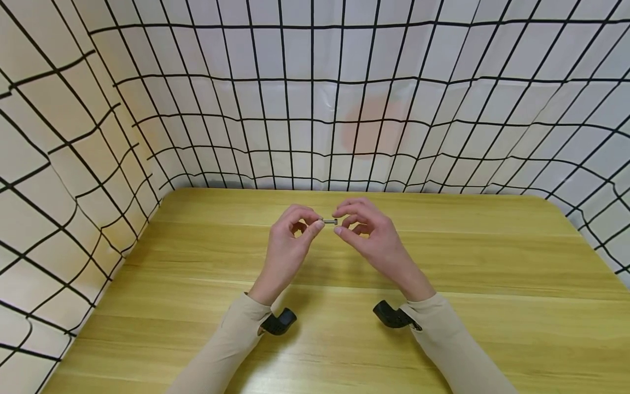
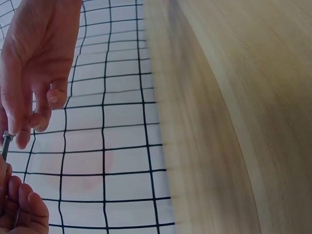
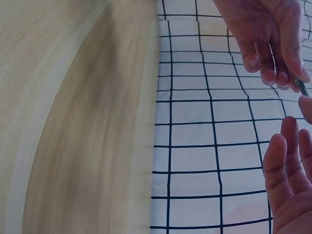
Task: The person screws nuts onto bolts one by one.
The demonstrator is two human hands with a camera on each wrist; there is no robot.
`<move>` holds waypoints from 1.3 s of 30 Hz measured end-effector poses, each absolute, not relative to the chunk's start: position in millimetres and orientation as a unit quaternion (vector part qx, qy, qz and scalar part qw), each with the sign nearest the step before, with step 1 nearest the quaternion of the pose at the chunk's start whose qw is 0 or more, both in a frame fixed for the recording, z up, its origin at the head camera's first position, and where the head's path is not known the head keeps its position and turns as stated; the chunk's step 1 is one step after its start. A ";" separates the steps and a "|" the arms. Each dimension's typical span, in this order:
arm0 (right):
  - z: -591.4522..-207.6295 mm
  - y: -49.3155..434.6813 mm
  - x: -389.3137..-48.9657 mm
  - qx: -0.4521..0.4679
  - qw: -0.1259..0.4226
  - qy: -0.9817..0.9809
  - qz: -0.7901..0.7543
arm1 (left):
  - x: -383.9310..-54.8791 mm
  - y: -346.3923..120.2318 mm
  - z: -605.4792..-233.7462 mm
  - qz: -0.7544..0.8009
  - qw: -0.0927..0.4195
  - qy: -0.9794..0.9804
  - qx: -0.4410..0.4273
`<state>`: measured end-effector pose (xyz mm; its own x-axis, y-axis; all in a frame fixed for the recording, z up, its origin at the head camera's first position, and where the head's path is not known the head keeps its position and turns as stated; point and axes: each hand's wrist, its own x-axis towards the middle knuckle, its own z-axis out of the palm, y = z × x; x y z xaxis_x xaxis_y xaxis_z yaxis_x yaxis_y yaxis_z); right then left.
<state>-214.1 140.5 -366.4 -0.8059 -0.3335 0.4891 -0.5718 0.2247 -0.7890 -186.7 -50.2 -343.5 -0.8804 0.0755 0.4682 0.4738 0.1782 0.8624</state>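
Note:
A small metal bolt (image 1: 330,221) lies level between the two hands, its head toward the right. My left hand (image 1: 289,241) pinches its far end between thumb and index finger. My right hand (image 1: 371,227) is beside the bolt's head, thumb and index finger spread above and below it, with a gap showing in the head view. In the left wrist view the bolt (image 2: 6,145) rises from the left fingertips, its head close to the right thumb. The right wrist view shows the threaded bolt (image 3: 303,88) at the left fingertips, where a small metal piece, possibly a nut, partly shows.
Both hands are above a wooden table (image 1: 334,339). White sheeting with a black grid (image 1: 275,98) stands behind it and along both sides. A black device (image 1: 279,322) sits at the left wrist, another black device (image 1: 391,315) at the right.

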 end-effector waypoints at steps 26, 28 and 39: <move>-370.7 139.3 -214.4 0.228 0.053 -0.777 0.585 | -185.7 -49.2 -344.1 -0.611 0.170 -0.747 -0.198; -370.2 139.7 -214.4 0.227 0.052 -0.775 0.588 | -186.0 -49.6 -344.0 -0.612 0.172 -0.747 -0.196; -344.4 132.7 -197.8 0.276 0.104 -0.779 0.553 | -186.5 -50.8 -343.6 -0.615 0.172 -0.744 -0.195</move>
